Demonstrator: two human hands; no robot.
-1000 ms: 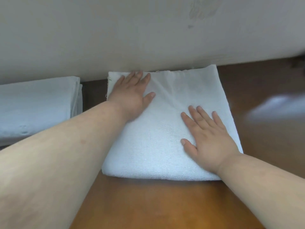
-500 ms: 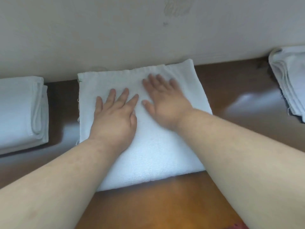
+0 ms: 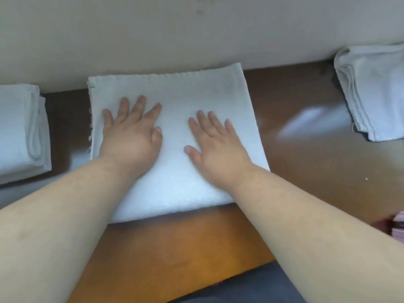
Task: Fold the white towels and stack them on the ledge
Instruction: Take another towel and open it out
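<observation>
Left hand (image 3: 131, 132): flat, palm down on the left half of the folded white towel (image 3: 175, 119), fingers straight and spread toward the wall (image 3: 153, 33).
Right hand (image 3: 216, 143): flat on the right half, fingers straight, gripping nothing.
Towel position: on the wooden ledge (image 3: 295, 119), far edge touching the wall; long axis runs wall to viewer.
Cut off: left towel stack (image 3: 19, 132) and right towel stack (image 3: 371, 90) at frame edges.
Unclear: pink object (image 3: 399, 230), lower right.

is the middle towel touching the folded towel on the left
Apart. The head view shows a strip of bare brown ledge between the middle towel and the folded towel on the left.
</observation>
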